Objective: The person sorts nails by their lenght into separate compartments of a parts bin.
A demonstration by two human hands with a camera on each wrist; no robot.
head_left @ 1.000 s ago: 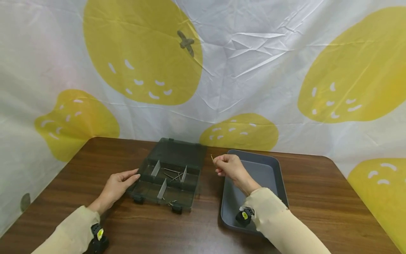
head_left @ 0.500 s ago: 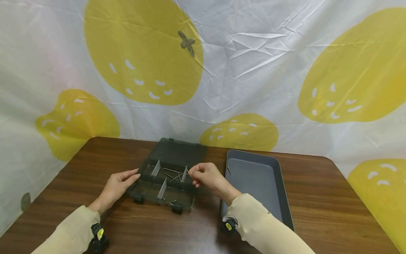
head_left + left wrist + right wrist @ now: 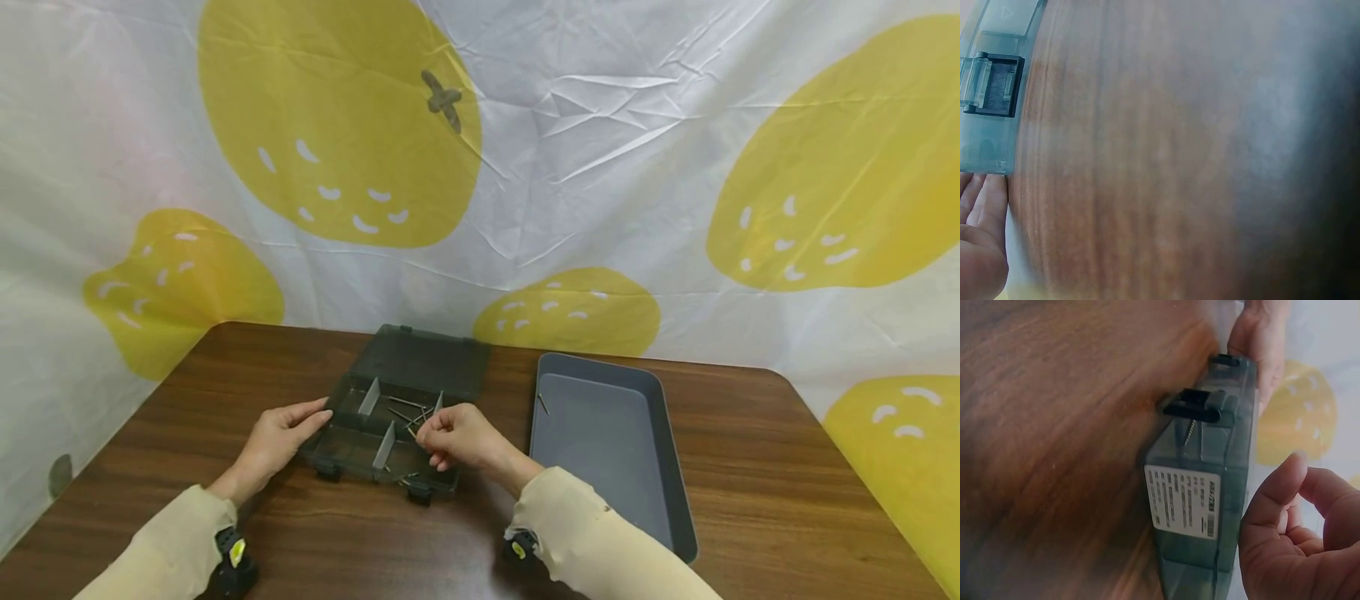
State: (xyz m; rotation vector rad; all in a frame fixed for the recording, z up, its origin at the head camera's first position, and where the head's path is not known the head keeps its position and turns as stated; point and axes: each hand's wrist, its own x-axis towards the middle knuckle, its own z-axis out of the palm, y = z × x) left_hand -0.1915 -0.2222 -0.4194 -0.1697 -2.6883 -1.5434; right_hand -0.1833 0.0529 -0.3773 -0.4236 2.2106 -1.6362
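A clear dark storage box (image 3: 356, 446) stands on the table with its lid (image 3: 420, 358) raised at the back. Thin grey dividers split it into compartments. Long silvery screws (image 3: 405, 402) lie crossed in the back middle compartment, and a few small brassy screws (image 3: 406, 481) lie in the front right one. My right hand (image 3: 461, 437) pinches a small brassy screw (image 3: 412, 433) between thumb and index finger over the box's middle. Against the box's left edge, my left hand (image 3: 277, 437) rests with fingers and thumb fairly straight; the left wrist view shows its fingers (image 3: 991, 206) touching the end wall.
A grey tray (image 3: 678, 483) lies right of the box, with one screw (image 3: 543, 405) near its left wall. The right forearm crosses its near left corner. A cloth printed with yellow fruit (image 3: 337, 125) hangs behind the table (image 3: 772, 467).
My right hand has moved left from over the tray to above the box, carrying the pinched screw and lowering slightly. The tray's screw has come into sight. The left hand has stayed still.
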